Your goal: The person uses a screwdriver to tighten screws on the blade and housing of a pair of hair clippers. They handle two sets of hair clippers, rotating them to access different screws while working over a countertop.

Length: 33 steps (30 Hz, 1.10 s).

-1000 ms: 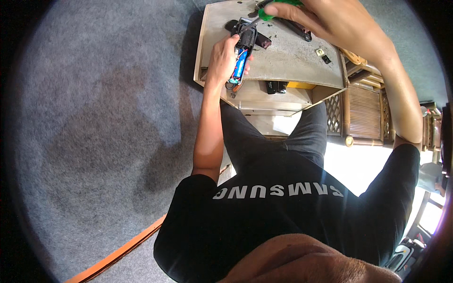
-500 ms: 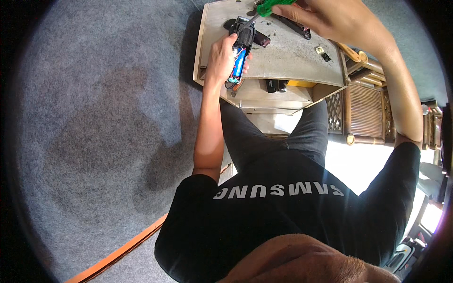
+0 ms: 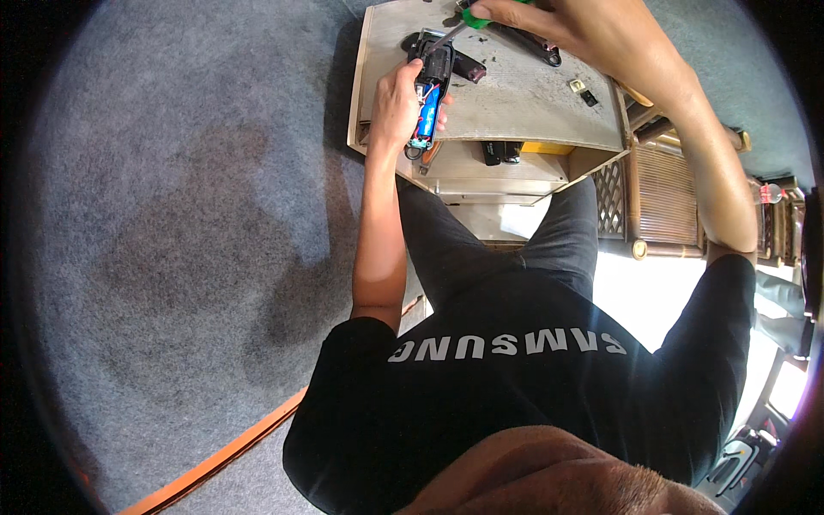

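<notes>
My left hand [image 3: 395, 112] is wrapped round an opened hair clipper [image 3: 439, 64] with a black body. Its casing is off, so a blue battery [image 3: 429, 113], thin wires and a small green board show at the near end. From the upper right, my right hand [image 3: 601, 39] grips a screwdriver [image 3: 474, 17] by its green handle. The metal shaft slants down left to the clipper's upper part, beside my left thumb. Whether the tip sits on a screw is too small to tell. A dark casing piece [image 3: 469, 68] lies behind the clipper on the table.
Dark crumbs dot the worn wooden table [image 3: 515, 112]. Another long dark part [image 3: 539, 47] lies under my right hand, near small cream [image 3: 577, 86] and black pieces [image 3: 589, 99]. Black items [image 3: 492, 153] and a yellow thing [image 3: 548, 148] occupy the shelf below. A bamboo chair [image 3: 665, 197] stands right.
Both hands have shifted slightly left with the clipper and screwdriver. My right forearm has also swung a little left. The grip of each hand looks the same.
</notes>
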### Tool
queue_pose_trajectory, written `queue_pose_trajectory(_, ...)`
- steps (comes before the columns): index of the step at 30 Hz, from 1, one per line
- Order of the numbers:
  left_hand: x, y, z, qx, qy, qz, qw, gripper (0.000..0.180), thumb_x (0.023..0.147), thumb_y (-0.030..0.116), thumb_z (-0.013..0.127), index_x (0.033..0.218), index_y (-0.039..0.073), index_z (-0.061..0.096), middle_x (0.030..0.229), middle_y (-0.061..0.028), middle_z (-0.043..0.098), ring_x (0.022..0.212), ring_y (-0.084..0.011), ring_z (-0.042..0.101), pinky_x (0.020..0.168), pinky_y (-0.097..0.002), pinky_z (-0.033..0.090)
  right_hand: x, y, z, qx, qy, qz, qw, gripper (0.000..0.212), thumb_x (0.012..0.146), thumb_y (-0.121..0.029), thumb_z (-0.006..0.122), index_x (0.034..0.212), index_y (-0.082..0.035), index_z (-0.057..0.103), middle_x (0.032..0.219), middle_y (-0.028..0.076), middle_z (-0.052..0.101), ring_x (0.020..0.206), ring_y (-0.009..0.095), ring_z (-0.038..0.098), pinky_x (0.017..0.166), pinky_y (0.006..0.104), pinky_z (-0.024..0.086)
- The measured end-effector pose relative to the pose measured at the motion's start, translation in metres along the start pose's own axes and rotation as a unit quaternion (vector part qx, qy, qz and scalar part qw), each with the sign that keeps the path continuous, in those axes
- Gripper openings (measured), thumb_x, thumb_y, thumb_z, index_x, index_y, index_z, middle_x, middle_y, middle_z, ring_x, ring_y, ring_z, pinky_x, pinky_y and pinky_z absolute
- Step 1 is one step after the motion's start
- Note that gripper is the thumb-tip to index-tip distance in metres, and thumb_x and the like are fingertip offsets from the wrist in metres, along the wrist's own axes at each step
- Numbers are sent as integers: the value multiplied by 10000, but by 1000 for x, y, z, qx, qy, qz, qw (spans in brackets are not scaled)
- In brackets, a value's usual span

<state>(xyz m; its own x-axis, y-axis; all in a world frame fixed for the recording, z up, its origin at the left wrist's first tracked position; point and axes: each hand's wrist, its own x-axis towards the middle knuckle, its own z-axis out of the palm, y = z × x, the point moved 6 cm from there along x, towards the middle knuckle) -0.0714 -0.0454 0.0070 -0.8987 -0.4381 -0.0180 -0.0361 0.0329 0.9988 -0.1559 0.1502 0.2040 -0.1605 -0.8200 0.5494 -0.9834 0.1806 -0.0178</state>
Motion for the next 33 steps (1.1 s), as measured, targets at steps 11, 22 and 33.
queue_pose_trajectory(11,4,-9,-4,-72,6,2,997,484,1064,341,308,983,-26,613,743,-175,702,494,-207,641,456,-354,559,-98,35,94,150,-59,158,974,337,1002,-347,676,1117,-40,596,844,192,687,804,361,696,722,434,525)
queue_pose_trajectory(22,3,-8,-9,-95,20,1,995,563,1051,448,276,1037,8,628,810,-155,713,546,-192,649,507,-327,572,-78,47,163,72,30,250,965,216,898,-297,722,1079,-178,715,792,162,734,774,390,732,686,512,586)
queue_pose_trajectory(33,0,-9,-8,-82,53,-2,995,549,1047,403,258,1004,-6,622,777,-155,702,535,-211,637,504,-355,568,-74,37,162,19,38,277,960,150,866,-276,729,892,-128,740,762,173,730,732,373,744,644,497,591)
